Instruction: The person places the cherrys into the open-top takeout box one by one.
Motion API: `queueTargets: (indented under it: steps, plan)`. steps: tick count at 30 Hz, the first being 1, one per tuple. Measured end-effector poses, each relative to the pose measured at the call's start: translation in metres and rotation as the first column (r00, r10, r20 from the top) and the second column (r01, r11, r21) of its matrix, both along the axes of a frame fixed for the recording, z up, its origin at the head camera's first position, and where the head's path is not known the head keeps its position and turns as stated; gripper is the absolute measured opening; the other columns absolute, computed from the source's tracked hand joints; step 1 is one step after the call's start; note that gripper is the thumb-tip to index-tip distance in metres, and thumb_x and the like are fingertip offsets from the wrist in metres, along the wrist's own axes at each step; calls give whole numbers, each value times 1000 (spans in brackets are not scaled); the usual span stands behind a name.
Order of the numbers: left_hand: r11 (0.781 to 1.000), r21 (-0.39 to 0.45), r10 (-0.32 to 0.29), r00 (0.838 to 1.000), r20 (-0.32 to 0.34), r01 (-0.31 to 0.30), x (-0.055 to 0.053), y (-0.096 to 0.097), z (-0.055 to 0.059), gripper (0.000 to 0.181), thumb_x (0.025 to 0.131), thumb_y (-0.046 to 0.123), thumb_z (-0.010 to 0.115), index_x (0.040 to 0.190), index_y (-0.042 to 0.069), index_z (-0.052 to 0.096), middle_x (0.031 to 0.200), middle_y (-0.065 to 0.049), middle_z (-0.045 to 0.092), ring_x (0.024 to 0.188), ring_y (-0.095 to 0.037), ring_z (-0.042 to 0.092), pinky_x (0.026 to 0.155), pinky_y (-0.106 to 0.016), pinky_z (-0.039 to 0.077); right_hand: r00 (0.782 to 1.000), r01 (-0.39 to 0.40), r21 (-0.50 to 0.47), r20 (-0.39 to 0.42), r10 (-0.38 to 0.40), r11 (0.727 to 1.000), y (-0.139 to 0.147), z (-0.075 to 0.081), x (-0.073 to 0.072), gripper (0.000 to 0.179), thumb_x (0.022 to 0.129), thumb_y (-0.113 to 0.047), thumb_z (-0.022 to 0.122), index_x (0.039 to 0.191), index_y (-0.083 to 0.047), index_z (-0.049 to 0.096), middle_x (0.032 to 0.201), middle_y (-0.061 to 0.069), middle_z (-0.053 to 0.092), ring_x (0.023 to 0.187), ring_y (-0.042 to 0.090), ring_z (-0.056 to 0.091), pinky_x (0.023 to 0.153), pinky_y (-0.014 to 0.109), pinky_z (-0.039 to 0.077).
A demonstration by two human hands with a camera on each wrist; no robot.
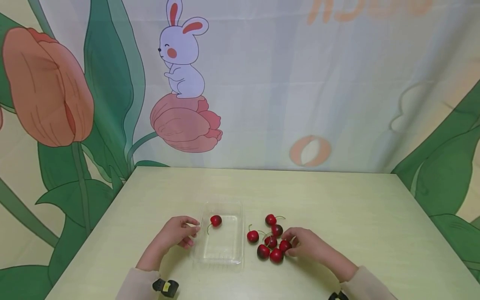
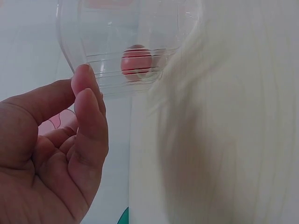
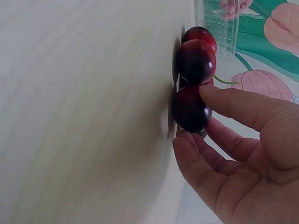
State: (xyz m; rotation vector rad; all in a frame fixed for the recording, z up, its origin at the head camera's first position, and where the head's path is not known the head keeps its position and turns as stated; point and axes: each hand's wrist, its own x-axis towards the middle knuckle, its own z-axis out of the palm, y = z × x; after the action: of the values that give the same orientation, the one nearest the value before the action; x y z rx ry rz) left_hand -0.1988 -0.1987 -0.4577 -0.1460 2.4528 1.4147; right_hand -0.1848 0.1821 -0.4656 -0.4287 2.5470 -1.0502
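Observation:
A clear plastic box [image 1: 223, 261] stands on the table with one red cherry [image 1: 216, 221] inside, its stem pointing down-left. My left hand [image 1: 180, 231] is at the box's left rim; the left wrist view shows the thumb and a fingertip pinching the rim. To the right of the box lie several dark red cherries [image 1: 271, 241] in a loose group, some with green stems. At the right side of that group my right hand [image 1: 305, 246] pinches one cherry [image 3: 190, 109] between thumb and fingers, close to the tabletop. Other cherries partly hide behind it in the right wrist view.
The pale wooden table [image 1: 337, 200] reaches back to a hanging cloth [image 1: 262, 83] printed with tulips and a rabbit. A dark device with a yellow mark [image 1: 166, 287] is strapped at the left wrist.

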Motion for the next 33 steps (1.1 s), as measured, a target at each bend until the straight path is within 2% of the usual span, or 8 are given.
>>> queueTargets:
  steps: [14, 25, 33]
  plan:
    - [1000, -10, -7, 1000, -8, 7, -1, 0, 0, 28, 100, 12, 64, 120, -6, 64, 85, -12, 68, 57, -13, 62, 55, -26, 57, 999, 41, 18, -1, -41, 999, -6, -3, -3, 29, 82, 0, 78, 110, -2, 68, 95, 4, 69, 84, 14, 62, 66, 25, 55]
    - [1000, -11, 2, 1000, -7, -2, 0, 0, 0, 27, 100, 12, 64, 120, -6, 64, 84, -12, 67, 57, -13, 62, 54, -26, 57, 998, 29, 35, -59, -27, 999, -5, 8, -3, 29, 84, -2, 78, 112, -1, 69, 101, 6, 71, 90, 17, 65, 73, 30, 58]
    - [1000, 3, -18, 1000, -14, 18, 1, 0, 0, 26, 100, 11, 63, 119, -6, 64, 83, -12, 68, 56, -11, 62, 53, -26, 56, 995, 4, 41, -99, 0, 999, -3, 15, -4, 28, 83, -2, 77, 111, -1, 70, 104, 7, 73, 92, 18, 68, 78, 32, 59]
